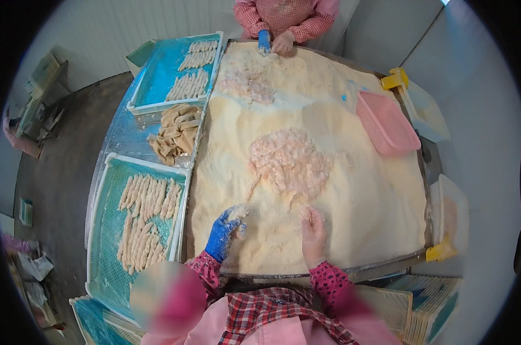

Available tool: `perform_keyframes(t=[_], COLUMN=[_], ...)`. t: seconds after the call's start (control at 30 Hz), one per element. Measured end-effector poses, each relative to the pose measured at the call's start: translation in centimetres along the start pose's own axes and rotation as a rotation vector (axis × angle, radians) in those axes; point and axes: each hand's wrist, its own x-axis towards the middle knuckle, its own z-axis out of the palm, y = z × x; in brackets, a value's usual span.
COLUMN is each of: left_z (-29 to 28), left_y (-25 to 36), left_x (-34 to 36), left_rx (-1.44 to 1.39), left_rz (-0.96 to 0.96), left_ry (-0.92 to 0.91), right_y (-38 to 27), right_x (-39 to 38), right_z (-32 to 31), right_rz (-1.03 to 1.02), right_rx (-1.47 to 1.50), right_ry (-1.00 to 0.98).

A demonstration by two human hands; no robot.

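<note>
Pale cream crumbs (pixel 358 207) lie thickly across the broad, dark-rimmed counter (pixel 381 266) in the head view. Near its front edge, left of the middle, is the left hand (pixel 219 237) in a blue, crumb-dusted glove, its fingers bent toward the thumb; I cannot tell whether they grip anything. The right hand (pixel 314 238), pale and lightly dusted, is well apart from it at the same edge, fingers curled inward; whether something is inside cannot be told. Just beyond both hands, around the counter's middle, sits a glistening mound of pale pink raw meat pieces (pixel 289 164), apart from them. A smaller, crumb-dusted pink heap (pixel 249 86) lies toward the far left corner, near a co-worker's two hands (pixel 274 42) at the far edge. A pink perforated plastic basket (pixel 387 123) stands by the right edge. Along the left edge, two white-rimmed trays, one green mesh (pixel 105 247) and one blue (pixel 154 77), hold rows of crumbed strips (pixel 137 250), with a crumpled tan cloth (pixel 177 132) between them.
</note>
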Motion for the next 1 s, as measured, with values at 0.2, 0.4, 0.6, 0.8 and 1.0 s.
perform_keyframes(t=[0.2, 0.4, 0.6, 0.8, 1.0], left_z=[-5.3, -0.5, 5.1, -1.2, -8.0], left_y=[0.2, -3.7, 0.1, -4.9, 11.6], left_x=[-1.9, 0.9, -3.0, -2.6, -7.6], left_rx=[1.433, 1.226, -0.483, -0.544, -0.693], left_rz=[0.363, 0.443, -0.158, 0.169, 0.549], left_ry=[-0.265, 0.163, -0.017, 0.095, 0.436], right_y=[0.2, 1.0, -1.8, -4.4, 4.0], right_x=[0.1, -1.5, -1.3, 0.8, 6.2], right_z=[-1.1, 2.6, 3.5, 10.6, 13.7], right_rz=[-0.342, -0.092, -0.212, -0.364, -0.487], right_rx=[-0.778, -0.373, -0.439, -0.343, -0.684], right_ry=[-0.628, -0.349, -0.441, -0.409, -0.34])
